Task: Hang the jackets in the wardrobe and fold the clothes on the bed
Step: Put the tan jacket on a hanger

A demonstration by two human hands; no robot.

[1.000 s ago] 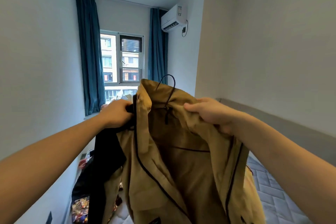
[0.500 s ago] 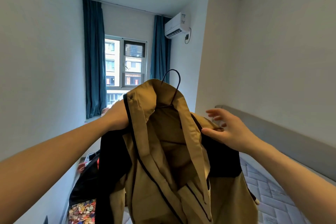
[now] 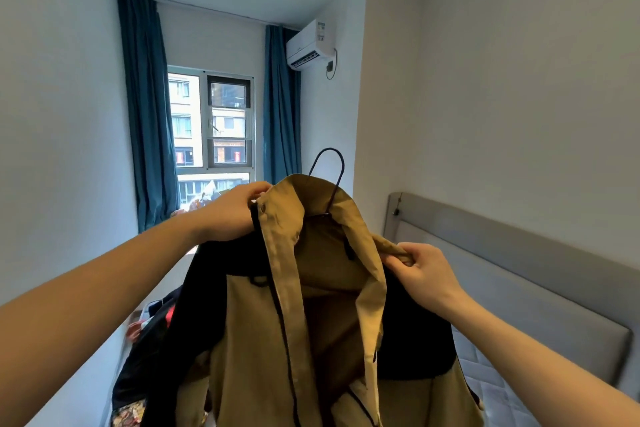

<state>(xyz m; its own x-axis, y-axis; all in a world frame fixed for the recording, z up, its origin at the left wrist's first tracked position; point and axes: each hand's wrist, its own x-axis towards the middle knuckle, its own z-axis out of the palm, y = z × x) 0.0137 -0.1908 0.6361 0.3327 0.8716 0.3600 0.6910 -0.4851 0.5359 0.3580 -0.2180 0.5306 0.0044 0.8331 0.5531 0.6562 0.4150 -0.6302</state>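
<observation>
While the tan jacket (image 3: pixel 322 322) sits on its hanger (image 3: pixel 330 180) held up over the bed (image 3: pixel 491 388), I see my left hand (image 3: pixel 230 213) gripping one shoulder and right hand (image 3: pixel 424 276) pinching the collar; hanging isn't done, and more clothes (image 3: pixel 149 357) wait below.

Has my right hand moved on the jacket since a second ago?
Yes. The right hand has dropped from the collar, level with the hanger neck, to pinching the tan jacket at its right shoulder.

Jacket (image 3: pixel 256 340): matt tan cloth w/ black panels; hanger (image 3: pixel 341 172): thin dark wire; headboard (image 3: pixel 519 274): smooth grey padding.
</observation>
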